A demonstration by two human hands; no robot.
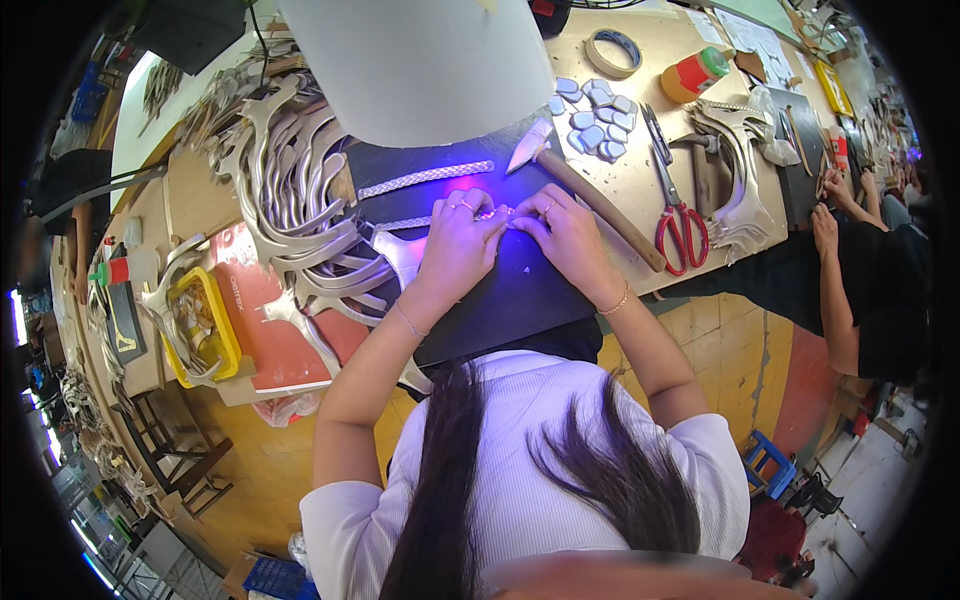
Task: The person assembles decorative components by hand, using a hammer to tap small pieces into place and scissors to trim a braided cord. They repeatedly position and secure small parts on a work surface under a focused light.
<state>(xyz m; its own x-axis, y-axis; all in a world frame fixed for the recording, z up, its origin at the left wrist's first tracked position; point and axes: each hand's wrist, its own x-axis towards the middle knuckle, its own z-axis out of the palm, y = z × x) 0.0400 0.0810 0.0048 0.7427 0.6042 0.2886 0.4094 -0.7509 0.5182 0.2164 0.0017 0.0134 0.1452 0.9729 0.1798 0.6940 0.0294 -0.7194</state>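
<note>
One hammer (598,203), one pair of red-handled scissors (677,215), one tape roll (613,52), two braided strips (427,178), one yellow tray (205,325)

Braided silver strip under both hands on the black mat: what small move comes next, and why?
Probably slide both hands a little further along the braided silver strip and press it down. The left hand and right hand pinch it together at one spot on the black mat, fingertips nearly touching. A second braided strip lies apart, just above, and the hammer rests untouched beside the right hand.

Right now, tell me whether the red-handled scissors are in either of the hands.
No: the red-handled scissors lie on the table, right of the hammer.
</note>
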